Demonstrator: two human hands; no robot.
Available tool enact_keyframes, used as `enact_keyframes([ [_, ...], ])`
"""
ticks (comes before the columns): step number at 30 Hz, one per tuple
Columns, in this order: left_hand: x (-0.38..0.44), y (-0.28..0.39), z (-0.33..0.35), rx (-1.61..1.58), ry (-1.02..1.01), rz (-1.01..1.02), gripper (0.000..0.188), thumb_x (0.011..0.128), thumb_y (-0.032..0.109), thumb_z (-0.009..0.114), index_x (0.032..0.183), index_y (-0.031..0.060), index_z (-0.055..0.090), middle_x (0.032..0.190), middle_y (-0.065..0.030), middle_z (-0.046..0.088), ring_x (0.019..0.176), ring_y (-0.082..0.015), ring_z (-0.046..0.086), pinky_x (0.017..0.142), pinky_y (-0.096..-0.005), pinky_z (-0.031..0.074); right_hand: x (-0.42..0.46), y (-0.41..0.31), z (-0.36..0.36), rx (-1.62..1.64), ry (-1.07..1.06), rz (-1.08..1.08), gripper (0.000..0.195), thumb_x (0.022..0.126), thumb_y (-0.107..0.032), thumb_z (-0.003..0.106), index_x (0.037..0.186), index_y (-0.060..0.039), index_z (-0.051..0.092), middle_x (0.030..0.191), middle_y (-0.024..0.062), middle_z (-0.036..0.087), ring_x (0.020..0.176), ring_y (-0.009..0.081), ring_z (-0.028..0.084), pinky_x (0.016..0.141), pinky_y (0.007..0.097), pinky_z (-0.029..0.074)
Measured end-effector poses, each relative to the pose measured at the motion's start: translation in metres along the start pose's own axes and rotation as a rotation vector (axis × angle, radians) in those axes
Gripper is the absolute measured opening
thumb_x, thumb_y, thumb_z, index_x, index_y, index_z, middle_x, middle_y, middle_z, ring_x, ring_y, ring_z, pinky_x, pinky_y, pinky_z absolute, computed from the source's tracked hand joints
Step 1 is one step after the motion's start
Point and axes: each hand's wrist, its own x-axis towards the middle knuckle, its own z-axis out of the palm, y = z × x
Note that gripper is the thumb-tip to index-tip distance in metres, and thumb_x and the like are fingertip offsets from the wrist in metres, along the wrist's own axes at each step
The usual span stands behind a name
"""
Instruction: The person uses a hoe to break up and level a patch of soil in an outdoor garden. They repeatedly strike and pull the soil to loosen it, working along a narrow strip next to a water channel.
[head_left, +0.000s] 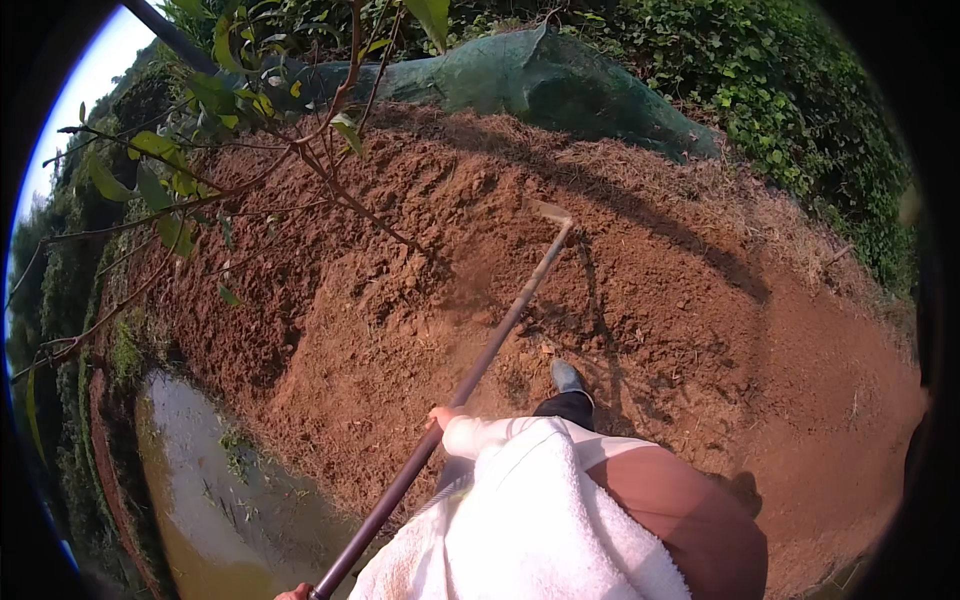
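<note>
A long-handled hoe (487, 352) runs diagonally from the lower left to the upper centre. My right hand (444, 417) is closed around the middle of its dark handle. At the bottom edge, my left hand (295, 592) grips the handle's near end; only part of this hand shows. The hoe's metal blade (551, 210) rests at the loose reddish-brown soil (420, 277), and how deep it sits cannot be told. One boot (566, 376) stands on the soil to the right of the handle. A white towel (540, 517) hangs over my front.
Leafy branches (300, 142) reach in from the upper left. Green netting (555, 82) lies along the far edge, with dense vines (787, 97) behind it. Muddy water (225, 495) borders the bank at lower left. Dry grass (772, 217) covers the upper right edge.
</note>
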Motion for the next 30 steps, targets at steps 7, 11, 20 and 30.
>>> enact_keyframes([
  [7,-0.011,0.031,0.119,-0.090,0.005,-0.412,0.029,0.080,0.038,0.047,0.086,0.0114,0.058,0.066,-0.0134,0.058,0.068,-0.0291,0.058,0.062,-0.0387,0.045,-0.020,-0.018,-0.060,-0.105,0.034,0.004,0.020,0.064,-0.011,0.061,0.073,0.0057,0.055,0.062,0.0148,0.060,0.050,0.0228,0.058,0.049,0.0346,0.048],
  [11,0.062,0.126,0.163,-0.169,0.398,-0.112,0.014,0.064,0.024,0.063,0.070,0.0119,0.057,0.058,-0.0110,0.059,0.054,-0.0291,0.059,0.050,-0.0403,0.045,0.031,-0.117,-0.138,0.003,0.179,-0.225,0.013,0.077,-0.010,0.059,0.078,0.0019,0.055,0.060,0.0083,0.054,0.046,0.0185,0.052,0.043,0.0327,0.042],
  [20,0.191,0.387,0.001,-0.243,-0.014,0.380,0.029,0.072,0.018,0.052,0.094,-0.0009,0.048,0.080,-0.0232,0.061,0.079,-0.0361,0.060,0.070,-0.0430,0.047,0.113,-0.180,-0.274,-0.574,0.344,-0.531,0.033,0.079,-0.026,0.060,0.097,-0.0017,0.047,0.079,0.0135,0.056,0.064,0.0290,0.060,0.045,0.0456,0.051],
  [30,0.128,0.300,0.031,-0.134,0.069,0.280,0.033,0.068,0.028,0.059,0.085,0.0014,0.049,0.069,-0.0182,0.061,0.066,-0.0342,0.061,0.060,-0.0429,0.048,0.013,-0.145,-0.237,-0.123,-0.199,0.191,0.029,0.080,-0.020,0.061,0.100,-0.0021,0.050,0.092,0.0147,0.057,0.079,0.0311,0.059,0.067,0.0495,0.053],
])
